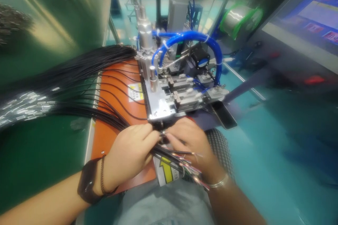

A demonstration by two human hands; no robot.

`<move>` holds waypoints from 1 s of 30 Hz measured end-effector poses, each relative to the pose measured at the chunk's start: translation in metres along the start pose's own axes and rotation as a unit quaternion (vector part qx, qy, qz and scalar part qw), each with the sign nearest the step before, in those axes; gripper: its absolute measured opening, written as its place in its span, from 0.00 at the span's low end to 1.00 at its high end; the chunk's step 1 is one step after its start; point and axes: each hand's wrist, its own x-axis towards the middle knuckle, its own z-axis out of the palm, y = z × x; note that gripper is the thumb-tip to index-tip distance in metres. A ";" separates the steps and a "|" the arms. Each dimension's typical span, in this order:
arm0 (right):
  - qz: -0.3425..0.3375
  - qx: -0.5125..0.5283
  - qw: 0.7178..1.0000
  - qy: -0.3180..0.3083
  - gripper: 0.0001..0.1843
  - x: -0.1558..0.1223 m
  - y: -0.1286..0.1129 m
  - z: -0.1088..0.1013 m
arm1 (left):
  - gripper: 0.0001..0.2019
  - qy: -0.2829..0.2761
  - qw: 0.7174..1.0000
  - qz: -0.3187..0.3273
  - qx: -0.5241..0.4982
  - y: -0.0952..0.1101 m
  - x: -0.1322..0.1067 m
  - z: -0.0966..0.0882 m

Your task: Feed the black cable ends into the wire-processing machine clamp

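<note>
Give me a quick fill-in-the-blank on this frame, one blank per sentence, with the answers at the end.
The black cables lie across a mat coloured ____.
A thin metal bracelet circles the ____ wrist.
The tubing arching over the machine is ____.
The arrow on the label below the left hand and right hand is ____.

Missing words: orange; right; blue; yellow.

Black cables (pixel 87 66), blue air tubing (pixel 185 36), orange mat (pixel 111 137).

Bright light glares off the green bench top (pixel 39 31), while edges stretch and blur, leaving the black wires (pixel 171 158) sharper.
</note>
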 end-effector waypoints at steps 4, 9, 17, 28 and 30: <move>0.153 0.170 0.964 0.134 0.09 -0.003 -0.004 0.019 | 0.09 0.007 0.999 -0.037 -0.014 0.002 0.004 -0.003; 0.224 0.284 0.916 0.174 0.10 -0.006 -0.005 0.035 | 0.09 0.009 0.999 -0.049 -0.005 0.003 0.003 -0.003; 0.192 0.236 0.936 0.174 0.02 -0.005 0.001 0.034 | 0.10 0.003 0.999 -0.044 0.007 0.004 0.001 0.000; 0.310 0.233 0.919 0.062 0.07 -0.007 0.024 0.015 | 0.17 -0.046 0.998 -0.005 -0.038 -0.009 -0.004 0.008; 0.316 0.247 0.916 0.028 0.07 -0.009 0.028 0.011 | 0.15 -0.047 0.998 0.005 -0.045 -0.012 -0.003 0.010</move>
